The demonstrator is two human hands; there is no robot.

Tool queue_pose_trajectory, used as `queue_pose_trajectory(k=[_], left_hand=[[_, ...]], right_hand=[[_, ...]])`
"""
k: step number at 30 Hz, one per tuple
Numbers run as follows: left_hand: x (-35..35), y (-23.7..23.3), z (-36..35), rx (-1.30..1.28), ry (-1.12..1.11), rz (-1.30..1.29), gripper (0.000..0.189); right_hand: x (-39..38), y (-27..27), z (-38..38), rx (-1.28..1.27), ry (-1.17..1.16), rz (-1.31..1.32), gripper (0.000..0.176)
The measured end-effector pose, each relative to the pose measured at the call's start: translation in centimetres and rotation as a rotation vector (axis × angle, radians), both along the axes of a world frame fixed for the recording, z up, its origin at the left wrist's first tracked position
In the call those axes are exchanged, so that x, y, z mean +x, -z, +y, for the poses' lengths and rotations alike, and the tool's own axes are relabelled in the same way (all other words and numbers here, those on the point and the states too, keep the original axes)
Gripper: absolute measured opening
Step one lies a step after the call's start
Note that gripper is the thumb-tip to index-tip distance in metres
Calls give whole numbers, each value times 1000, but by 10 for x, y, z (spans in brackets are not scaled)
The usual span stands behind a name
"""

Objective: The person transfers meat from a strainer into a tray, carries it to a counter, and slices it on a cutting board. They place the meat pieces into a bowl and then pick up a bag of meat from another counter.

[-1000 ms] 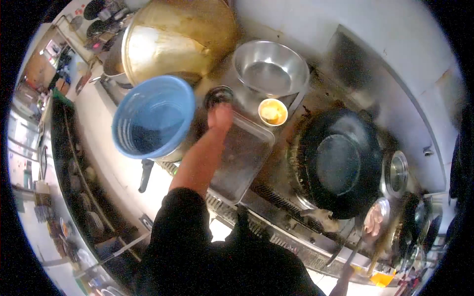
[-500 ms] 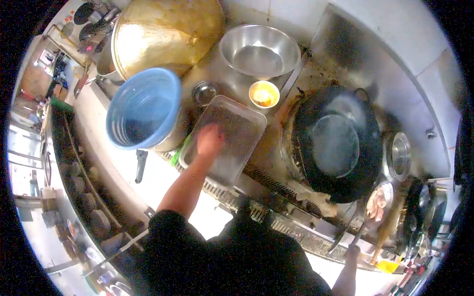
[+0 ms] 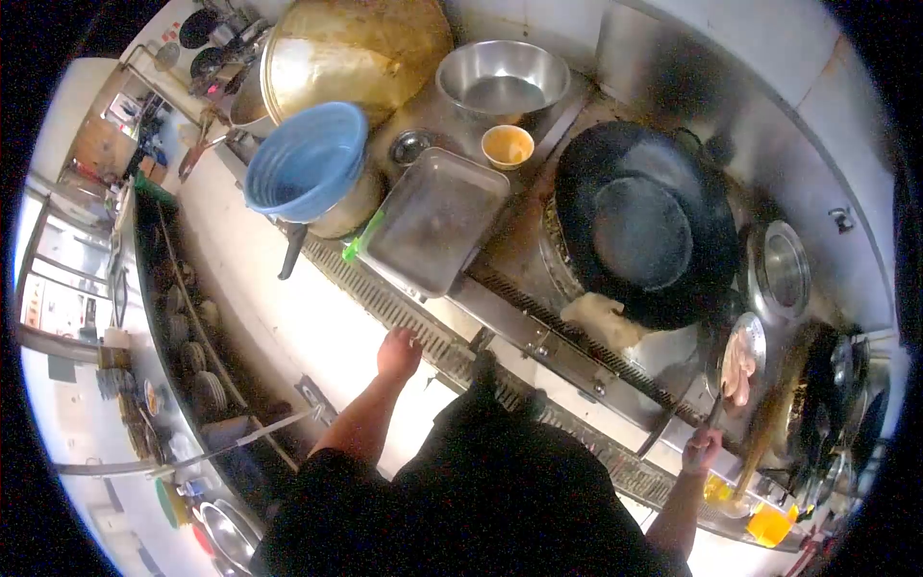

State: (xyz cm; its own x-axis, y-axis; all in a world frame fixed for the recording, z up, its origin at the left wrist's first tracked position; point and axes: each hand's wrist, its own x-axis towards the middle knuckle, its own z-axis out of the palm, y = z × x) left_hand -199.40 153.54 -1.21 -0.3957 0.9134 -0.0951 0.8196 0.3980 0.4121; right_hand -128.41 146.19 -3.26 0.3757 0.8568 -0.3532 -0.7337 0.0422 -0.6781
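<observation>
My right hand (image 3: pixel 702 450) is wrapped round the handle of a metal ladle (image 3: pixel 756 332), at the right of the head view. Pale pieces of raw meat (image 3: pixel 737 373) lie in its bowl. My left hand (image 3: pixel 399 354) is in front of the counter's slotted front edge, below a shallow metal tray (image 3: pixel 437 226). Its fingers are loosely bent and I see nothing in them. The tray shows a bare, wet-looking bottom. To the left of the ladle sits a large black wok (image 3: pixel 642 231) with a sheen inside.
A blue plastic basket (image 3: pixel 308 163) rests on a pot at the left. Behind the tray stand a small bowl with orange contents (image 3: pixel 508 146), a steel basin (image 3: pixel 502 82) and a big brass-coloured lid (image 3: pixel 356 58). A cloth (image 3: pixel 604 319) lies at the wok's front.
My left hand has come out of the tray and back toward my body. My right hand has risen slightly with the ladle and meat. The whole view has shifted.
</observation>
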Motion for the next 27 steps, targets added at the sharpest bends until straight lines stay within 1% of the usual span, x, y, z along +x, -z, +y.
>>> queue_pose_trajectory(k=[1,3,4,5,6,8,9,10,11,12,13,14,15,16,17,18,19,20,21,22,23,24,25,26,27], left_hand=[[-2,3,-4,-9,35,42,19],[-7,1,-4,3,40,25,19],[-10,0,-3,9,38,11,19],[-12,-2,-1,33,28,-6,19],[-16,2,2,36,28,-11,19],[-28,14,11,25,61,-13,19],[-29,6,18,27,72,-22,19],[-26,-11,24,61,71,-59,19],[-26,-20,33,97,68,-95,20],[-29,-14,42,101,78,-107,20],[-34,-6,52,204,89,-110,18],[-40,-1,62,306,98,-113,16],[-47,-3,73,357,154,-123,15],[-58,1,86,360,157,-133,15],[-70,9,97,336,220,-93,18],[-81,14,108,310,282,-55,21],[-89,-6,121,76,370,2,33],[-98,-2,130,78,372,-10,33],[-105,4,135,79,439,22,36],[-112,10,138,79,504,54,40],[-119,17,140,78,502,41,40],[-126,23,142,149,551,46,45],[-131,27,145,223,601,52,51],[-135,22,147,224,602,45,51],[-137,14,146,225,555,4,56]], right_hand=[[2,-3,-10,4,7,0,10],[6,-20,-23,1,-88,-23,11],[7,-25,-28,-1,-139,-36,13],[13,-26,-40,-25,-270,-5,22],[-2,-46,-40,-22,-270,-10,22],[-40,-104,-52,-233,-237,-241,15],[-51,-125,-57,-303,-202,-251,23],[-62,-148,-58,-302,-189,-261,23],[-75,-170,-58,-295,-221,-283,31],[-89,-188,-57,-290,-252,-305,39],[-105,-200,-56,-229,-262,-286,51],[-126,-214,-51,-229,-251,-296,51],[-151,-230,-42,-208,-305,-323,52],[-178,-245,-29,-188,-362,-349,53],[-208,-260,-15,-189,-395,-381,56],[-240,-268,-2,-194,-390,-391,56],[-270,-275,10,-175,-451,-325,57],[-293,-280,18,-157,-513,-258,57],[-314,-277,27,-259,-483,-290,55],[-336,-276,38,-279,-579,-270,51],[-355,-266,47,-273,-642,-243,49],[-377,-259,58,-266,-706,-214,47],[-400,-258,67,-337,-729,-209,45],[-429,-260,79,-407,-748,-202,43],[-456,-258,89,-453,-738,-195,41]])
